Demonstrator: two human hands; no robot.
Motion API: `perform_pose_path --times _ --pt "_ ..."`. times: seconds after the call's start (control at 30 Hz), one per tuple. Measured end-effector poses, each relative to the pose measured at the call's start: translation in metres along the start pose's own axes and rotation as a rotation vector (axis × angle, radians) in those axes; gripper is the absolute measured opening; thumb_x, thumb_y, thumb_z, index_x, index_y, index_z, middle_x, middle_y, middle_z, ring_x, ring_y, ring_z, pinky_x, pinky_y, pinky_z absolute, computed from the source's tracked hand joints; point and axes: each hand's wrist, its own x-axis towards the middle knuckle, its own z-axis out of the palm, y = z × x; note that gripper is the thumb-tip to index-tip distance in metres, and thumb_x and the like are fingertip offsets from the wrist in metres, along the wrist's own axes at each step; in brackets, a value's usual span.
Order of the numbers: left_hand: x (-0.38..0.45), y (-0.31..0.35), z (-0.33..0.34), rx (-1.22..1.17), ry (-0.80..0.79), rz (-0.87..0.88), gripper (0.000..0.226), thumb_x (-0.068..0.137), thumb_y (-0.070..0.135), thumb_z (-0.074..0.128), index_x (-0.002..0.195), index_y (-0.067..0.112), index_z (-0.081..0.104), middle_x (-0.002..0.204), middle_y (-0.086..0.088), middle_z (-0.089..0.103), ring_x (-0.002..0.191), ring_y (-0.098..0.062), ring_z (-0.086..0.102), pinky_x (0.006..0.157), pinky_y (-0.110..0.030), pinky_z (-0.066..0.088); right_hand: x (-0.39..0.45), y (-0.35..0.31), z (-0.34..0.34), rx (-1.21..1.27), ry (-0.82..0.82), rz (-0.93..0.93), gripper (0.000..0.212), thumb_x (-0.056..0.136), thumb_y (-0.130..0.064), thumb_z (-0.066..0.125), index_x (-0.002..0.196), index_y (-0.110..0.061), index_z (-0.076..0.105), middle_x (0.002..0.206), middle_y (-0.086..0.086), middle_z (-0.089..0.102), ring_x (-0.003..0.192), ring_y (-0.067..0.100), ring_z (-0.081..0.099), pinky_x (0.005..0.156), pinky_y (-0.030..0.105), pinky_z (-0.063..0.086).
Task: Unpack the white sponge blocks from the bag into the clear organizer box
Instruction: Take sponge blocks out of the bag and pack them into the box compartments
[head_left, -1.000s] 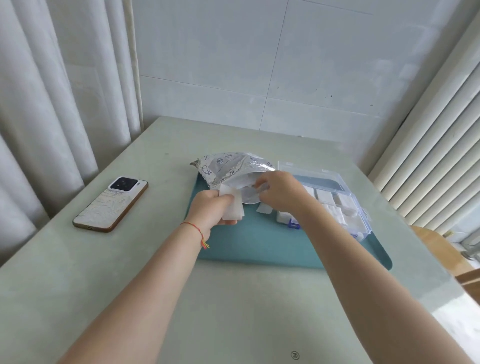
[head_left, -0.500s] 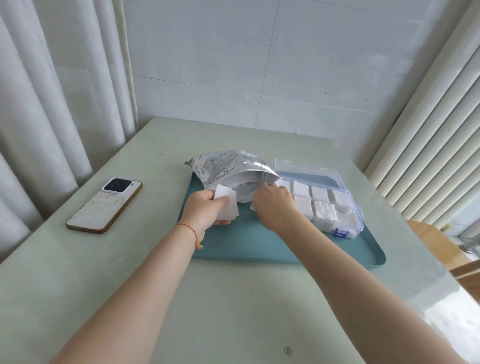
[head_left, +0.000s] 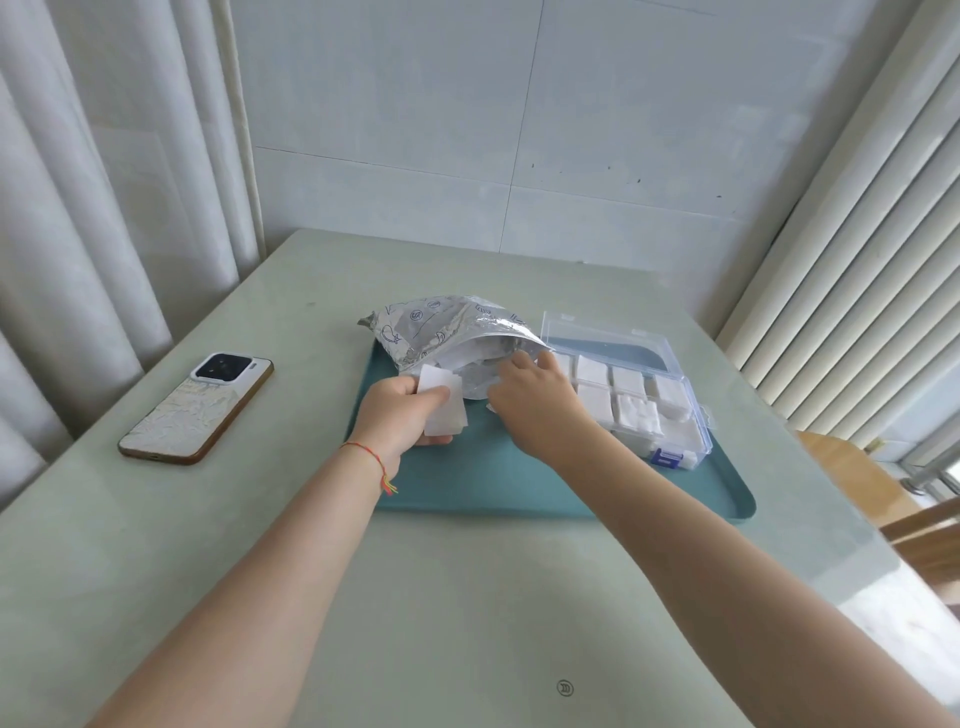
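Since a second ago the right hand (head_left: 535, 402) has drawn back from deep in the bag's mouth to its right lip, uncovering the near-left compartments of the box, while the left hand (head_left: 402, 415) has kept its grip. The left hand pinches a flat white sponge block (head_left: 441, 402) between thumb and fingers, just in front of the mouth of the crinkled silver foil bag (head_left: 441, 332), which lies on its side at the far left of the teal plastic tray (head_left: 519, 483) with its opening facing near and right. A thin red string bracelet (head_left: 371, 460) circles the left wrist. The right hand sits at the bag's opening with its fingers bent toward the foil edge; whether they grip the foil or a block under the palm, I cannot tell. Just right of that hand, on the same tray, stands the clear plastic organizer box (head_left: 675, 415) with its lid (head_left: 605, 338) folded back to the far side and a blue latch (head_left: 666, 457) on its near wall. Several white sponge blocks (head_left: 631, 402) already fill its compartments, lying flat in rows. The tray rests on the pale green bench (head_left: 467, 623). Well to the left of the tray a smartphone with a marbled white back and brown rim (head_left: 197, 408) lies face down on the bench. Pale curtains (head_left: 78, 234) hang at the left.
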Motion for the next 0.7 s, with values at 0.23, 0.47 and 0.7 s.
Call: perform_pose_path --times 0.23,0.47,0.7 --pt "-0.002 0.006 0.001 -0.089 -0.054 -0.097 0.009 0.093 0.014 0.059 0.096 0.012 0.068 0.092 -0.010 0.068 0.075 -0.025 0.066 0.055 -0.031 0.058 -0.013 0.031 -0.031 1.237 -0.093 0.213 0.012 0.085 -0.017 0.059 0.087 -0.005 0.062 0.075 -0.004 0.053 0.068 0.012 0.044 0.063 0.026 0.034" --pt "-0.007 0.013 0.001 -0.141 -0.182 -0.178 0.028 0.096 0.036 0.057 0.102 0.012 0.069 0.092 -0.013 0.072 0.078 -0.031 0.070 0.056 -0.033 0.058 0.008 0.022 -0.023 1.117 -0.160 0.297 0.023 0.088 -0.021 0.060 0.094 0.000 0.066 0.074 0.001 0.050 0.066 0.015 0.040 0.058 0.026 0.033" --pt "-0.007 0.006 -0.001 0.216 -0.063 0.092 0.020 0.086 0.001 0.059 0.081 0.017 0.068 0.082 -0.007 0.065 0.065 -0.023 0.062 0.053 -0.033 0.058 0.019 0.024 -0.019 1.154 -0.059 0.373 0.034 0.090 -0.010 0.050 0.117 -0.023 0.065 0.077 -0.011 0.052 0.076 0.016 0.055 0.057 0.016 0.039"
